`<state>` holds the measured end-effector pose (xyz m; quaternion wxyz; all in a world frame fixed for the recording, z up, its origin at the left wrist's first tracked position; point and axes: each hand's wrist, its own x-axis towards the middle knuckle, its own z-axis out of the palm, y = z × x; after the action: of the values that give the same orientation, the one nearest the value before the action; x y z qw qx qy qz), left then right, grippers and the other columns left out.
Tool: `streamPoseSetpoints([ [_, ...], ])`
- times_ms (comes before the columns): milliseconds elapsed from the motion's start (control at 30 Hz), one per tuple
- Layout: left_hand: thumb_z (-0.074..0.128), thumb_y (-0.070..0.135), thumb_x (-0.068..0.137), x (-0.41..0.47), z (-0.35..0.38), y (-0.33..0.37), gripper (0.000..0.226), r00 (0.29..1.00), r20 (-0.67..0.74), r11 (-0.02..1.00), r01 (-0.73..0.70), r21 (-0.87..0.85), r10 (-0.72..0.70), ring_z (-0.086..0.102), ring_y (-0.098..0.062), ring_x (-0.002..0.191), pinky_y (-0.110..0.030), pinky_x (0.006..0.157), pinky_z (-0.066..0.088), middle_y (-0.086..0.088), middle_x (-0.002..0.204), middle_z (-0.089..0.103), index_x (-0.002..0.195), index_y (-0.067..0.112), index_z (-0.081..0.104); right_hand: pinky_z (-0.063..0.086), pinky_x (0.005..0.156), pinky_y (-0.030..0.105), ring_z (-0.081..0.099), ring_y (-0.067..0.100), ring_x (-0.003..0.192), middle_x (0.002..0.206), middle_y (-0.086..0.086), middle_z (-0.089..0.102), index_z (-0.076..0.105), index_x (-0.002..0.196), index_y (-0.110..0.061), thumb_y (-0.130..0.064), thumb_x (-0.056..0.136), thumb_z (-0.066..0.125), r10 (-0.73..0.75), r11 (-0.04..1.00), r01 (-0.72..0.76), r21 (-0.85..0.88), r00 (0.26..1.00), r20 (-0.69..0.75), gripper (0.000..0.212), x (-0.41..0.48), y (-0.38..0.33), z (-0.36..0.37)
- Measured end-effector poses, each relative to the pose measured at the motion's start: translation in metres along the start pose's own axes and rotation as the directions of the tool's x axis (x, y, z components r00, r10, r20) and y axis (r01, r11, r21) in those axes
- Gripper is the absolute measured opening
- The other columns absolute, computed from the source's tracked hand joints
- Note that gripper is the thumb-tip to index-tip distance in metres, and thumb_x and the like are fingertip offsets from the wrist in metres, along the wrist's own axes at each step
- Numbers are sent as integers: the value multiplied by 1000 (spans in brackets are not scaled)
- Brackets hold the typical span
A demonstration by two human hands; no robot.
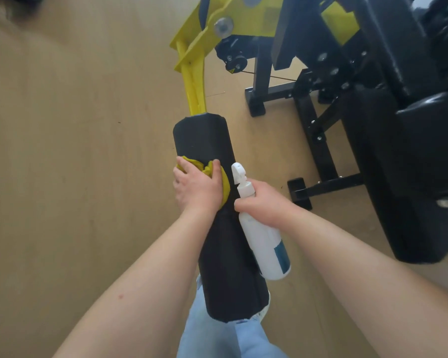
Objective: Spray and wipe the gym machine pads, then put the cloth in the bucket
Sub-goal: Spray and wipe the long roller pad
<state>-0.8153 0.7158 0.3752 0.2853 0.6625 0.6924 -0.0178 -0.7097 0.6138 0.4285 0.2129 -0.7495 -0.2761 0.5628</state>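
Overall, a pale wood-effect floor [75, 151] fills the left side of the view and runs under the equipment. To the right stands the gym machine, with its black steel frame [321, 140] resting on the floor, and a broad black upholstered pad [398, 177] occupying the right edge. A yellow lever arm [195, 83] descends from the top centre of the machine and ends at a long black cylindrical roller pad [204, 135], which extends toward the camera above the person's light blue jeans [212, 332]. Both bare forearms reach in from the bottom of the frame. The left hand [197, 187] lies on the upper left side of the roller pad, fingers curled over its left flank and thumb laid across the top, clamping a bunched yellow cloth [225, 184] against the pad surface. The cloth shows above the knuckles and along the thumb side of the hand, in contact with the pad. The right hand [264, 205] is closed round the neck of a white spray bottle [264, 244], just below its trigger head. The bottle is tilted alongside the right flank of the roller pad, nozzle pointing away from the person; whether it touches the pad cannot be determined. A dark blue label patch is visible near its base.
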Motion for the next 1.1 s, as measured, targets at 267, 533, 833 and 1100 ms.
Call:
streamPoseSetpoints([
  [267, 28, 69, 101, 92, -16, 40, 85, 1000, -31, 997, 1, -74, -3, 43, -40, 138, -49, 109, 37, -18, 154, 38, 163, 13, 13, 46, 66, 26, 63, 13, 87, 134, -12, 62, 33, 158, -42, -27, 90, 59, 74, 976, -60, -208, 996, 58, 75, 18, -14, 5],
  [533, 25, 65, 103, 114, -24, 37, 70, 998, 0, 963, 56, -263, -58, 50, -35, 133, -42, 108, 37, -16, 141, 57, 146, 15, 48, 47, 74, 36, 59, 29, 104, 126, 4, 60, 4, 167, -30, -35, 92, 56, 32, 871, -60, -488, 997, -65, 92, 22, -23, 24],
  [833, 31, 68, 100, 24, -10, -33, 73, 993, 116, 955, 39, -293, -4, 48, -39, 133, -47, 110, 37, -15, 140, 55, 162, 31, 22, 46, 85, 33, 58, 30, 124, 144, 5, 57, 16, 167, -28, -32, 90, 62, 21, 902, -63, -428, 994, -103, 90, 32, -5, 15],
  [1100, 39, 57, 102, -68, 1, -80, 73, 988, 120, 983, -74, -169, 95, 50, -42, 127, -45, 106, 39, -14, 137, 53, 164, 38, 6, 37, 81, 29, 57, 32, 120, 141, 5, 61, 36, 159, -29, -36, 88, 61, -20, 892, -51, -449, 988, -151, 76, 31, 10, 20],
])
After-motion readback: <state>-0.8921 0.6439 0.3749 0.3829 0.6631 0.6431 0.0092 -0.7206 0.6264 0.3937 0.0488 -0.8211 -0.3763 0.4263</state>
